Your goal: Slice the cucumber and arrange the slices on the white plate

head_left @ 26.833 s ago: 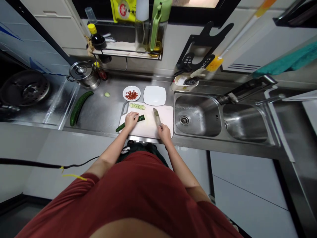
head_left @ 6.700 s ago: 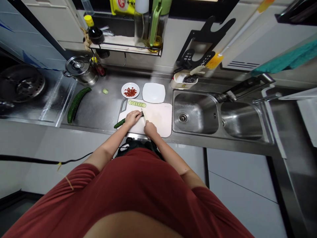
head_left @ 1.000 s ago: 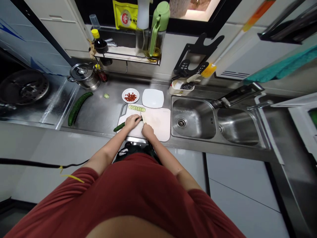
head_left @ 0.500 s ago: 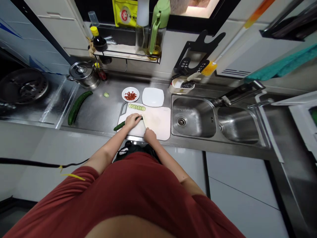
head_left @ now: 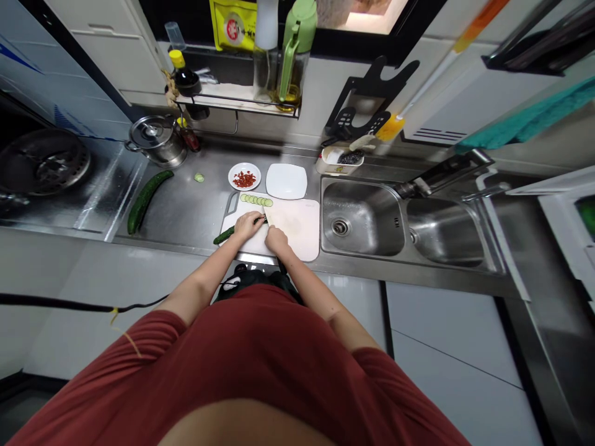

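The steel counter (head_left: pixel 186 207) runs across the view, with the double sink (head_left: pixel 374 214) set into its right part. Over the counter, left of centre, a shelf (head_left: pixel 218 96) carries bottles. At far left sits a dark pan (head_left: pixel 39 162). The white board (head_left: pixel 297 232) lies at the counter's near edge, just left of the sink, its grey grip at the far left corner. A lidded pot (head_left: pixel 160 145) stands by the back wall. A large, curved cucumber (head_left: pixel 146 201) lies on the counter, well left of the board. Just beyond the board sit a square plate (head_left: pixel 287 181) and, to its left, a round dish (head_left: pixel 232 177).

The slim cucumber (head_left: pixel 224 235) lies aslant on the board, its near end jutting past the left edge. The left hand (head_left: pixel 248 227) grasps it from above, fingers bent over its far part. The right hand (head_left: pixel 276 239) is clenched round the handle of the knife (head_left: pixel 268 217), whose pale blade points away from the body, at the far end of the slim cucumber, just beside the left fingertips; whether they touch is too small to tell. Pale green slices (head_left: pixel 256 200) form a row along the board's far side. A small green piece (head_left: pixel 199 178) lies on the counter, and chopped red bits (head_left: pixel 244 179) fill the round dish's middle.
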Tool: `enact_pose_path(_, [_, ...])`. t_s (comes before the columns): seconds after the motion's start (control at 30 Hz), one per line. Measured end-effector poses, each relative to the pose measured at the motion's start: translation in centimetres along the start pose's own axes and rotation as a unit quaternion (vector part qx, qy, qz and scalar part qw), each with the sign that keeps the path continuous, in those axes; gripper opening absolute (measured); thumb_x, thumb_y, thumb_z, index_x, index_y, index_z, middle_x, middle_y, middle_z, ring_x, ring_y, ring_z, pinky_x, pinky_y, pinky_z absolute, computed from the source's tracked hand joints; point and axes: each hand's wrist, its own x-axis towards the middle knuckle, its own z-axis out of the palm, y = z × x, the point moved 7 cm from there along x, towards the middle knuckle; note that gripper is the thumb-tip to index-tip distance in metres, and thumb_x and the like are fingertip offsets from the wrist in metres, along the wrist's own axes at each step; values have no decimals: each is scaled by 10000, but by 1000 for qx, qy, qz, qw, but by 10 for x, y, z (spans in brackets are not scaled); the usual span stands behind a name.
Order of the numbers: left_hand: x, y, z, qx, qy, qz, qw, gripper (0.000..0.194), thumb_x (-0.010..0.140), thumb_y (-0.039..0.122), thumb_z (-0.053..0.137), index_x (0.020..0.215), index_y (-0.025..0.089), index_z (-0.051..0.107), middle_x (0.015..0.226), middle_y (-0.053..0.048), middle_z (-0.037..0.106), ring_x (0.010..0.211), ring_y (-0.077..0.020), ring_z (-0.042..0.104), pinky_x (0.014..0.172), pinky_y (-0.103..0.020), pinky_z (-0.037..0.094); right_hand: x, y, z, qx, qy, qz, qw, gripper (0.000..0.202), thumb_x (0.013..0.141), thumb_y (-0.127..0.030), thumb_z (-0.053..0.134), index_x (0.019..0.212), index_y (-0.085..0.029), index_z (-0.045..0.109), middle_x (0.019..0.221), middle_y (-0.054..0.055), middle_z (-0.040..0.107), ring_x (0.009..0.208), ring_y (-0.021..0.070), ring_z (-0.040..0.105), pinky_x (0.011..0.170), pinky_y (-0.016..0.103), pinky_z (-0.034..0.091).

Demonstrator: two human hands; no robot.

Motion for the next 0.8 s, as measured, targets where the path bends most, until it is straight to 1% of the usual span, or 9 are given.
enact_pose_path(0.1, [0,0,0,-3,-3,-3,1000,242,918,336,501,1063,276,686,1152,-15,682,1107,-196,595,961,-315,457,-1,1,0,-1,-1,0,1000,305,894,-108,459,1188,-102,538,1146,189,646,1081,237,631,846,298,486])
enact_pose_path(0.23, [0,0,0,-2,-2,-8,1000,246,917,346,505,1066,271,687,1155,-19,682,1105,-199,595,964,-317,454,-6,7,5,-6,-9,3,1000,305,888,-114,479,1187,-102,542,1143,186,646,1081,244,630,844,294,487])
enact_pose_path(0.43, [1,1,-1,1,1,2,1000,252,917,359,505,1067,272,688,1157,-16,683,1104,-201,595,956,-318,460,-21,19,17,-10,-11,1,1000,272,892,-107,469,1156,-107,533,1117,191,649,1042,246,643,824,304,492])
enact_pose_path(0.6, [1,0,0,8,-3,-10,1000,267,920,357,497,1087,269,686,1168,-22,679,1113,-205,592,963,-324,461,-33,24,23,-16,-17,3,1000,258,904,-106,441,1145,-106,534,1120,199,645,1035,248,644,822,308,488])
enact_pose_path(0.8, [0,2,-2,14,3,-10,1000,269,919,363,500,1105,274,672,1160,-26,680,1101,-219,593,949,-334,460,-44,34,22,-25,-26,5,999,266,915,-121,431,1159,-110,538,1100,182,648,1033,250,635,825,300,477])
